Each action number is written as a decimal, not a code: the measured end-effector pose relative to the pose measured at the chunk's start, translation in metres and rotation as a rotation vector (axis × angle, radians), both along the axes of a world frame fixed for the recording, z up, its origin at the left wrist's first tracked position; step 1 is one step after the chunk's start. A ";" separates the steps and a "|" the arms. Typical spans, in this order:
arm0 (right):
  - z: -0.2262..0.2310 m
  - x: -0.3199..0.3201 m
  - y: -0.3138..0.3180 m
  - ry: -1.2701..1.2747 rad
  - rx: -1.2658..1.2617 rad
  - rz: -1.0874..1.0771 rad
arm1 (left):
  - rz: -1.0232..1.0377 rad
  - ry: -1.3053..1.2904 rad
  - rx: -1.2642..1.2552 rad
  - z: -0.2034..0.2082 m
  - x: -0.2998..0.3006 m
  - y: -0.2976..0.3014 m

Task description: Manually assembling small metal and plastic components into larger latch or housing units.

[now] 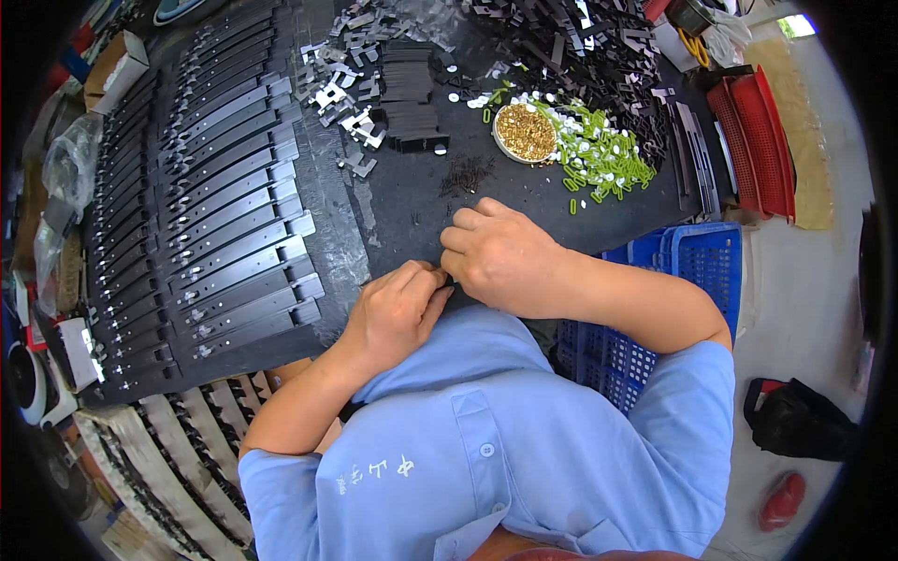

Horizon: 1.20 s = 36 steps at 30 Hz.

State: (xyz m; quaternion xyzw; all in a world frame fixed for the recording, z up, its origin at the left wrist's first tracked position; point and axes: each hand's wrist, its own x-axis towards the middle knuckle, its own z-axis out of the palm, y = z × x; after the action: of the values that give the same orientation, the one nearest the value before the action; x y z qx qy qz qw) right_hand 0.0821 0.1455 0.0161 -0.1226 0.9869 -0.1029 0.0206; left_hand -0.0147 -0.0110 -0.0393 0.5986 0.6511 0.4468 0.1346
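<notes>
At the table's near edge my left hand and my right hand meet, fingertips pinched together. Whatever lies between them is hidden by the fingers or too small to name. Just beyond sits a small heap of tiny dark pieces, perhaps pins or screws. Past my right hand, a round dish holds small gold-coloured parts. Green oval rings mixed with white bits spread to the dish's right. Farther off, flat black strips stand packed in a stack.
Long dark metal rails lie in rows across the table's left side. Silver brackets and black clip-like parts are heaped at the back. A blue crate stands beneath the right edge; red baskets are at far right.
</notes>
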 end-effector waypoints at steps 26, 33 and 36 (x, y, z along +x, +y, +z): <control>-0.023 0.023 0.021 0.160 -0.487 -0.286 | 0.010 -0.128 -0.215 0.009 -0.005 0.012; -0.034 0.022 0.110 0.376 0.220 -0.612 | 0.052 -0.223 -0.195 0.027 -0.001 0.028; -0.037 0.019 0.115 0.294 0.267 -0.609 | 0.067 -0.255 -0.210 0.025 -0.001 0.034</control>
State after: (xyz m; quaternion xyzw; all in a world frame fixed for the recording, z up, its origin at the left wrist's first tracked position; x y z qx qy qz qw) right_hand 0.1016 0.2605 -0.0209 0.1671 0.9753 0.0443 -0.1375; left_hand -0.0160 0.0235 -0.0143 0.4978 0.6913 0.4530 0.2630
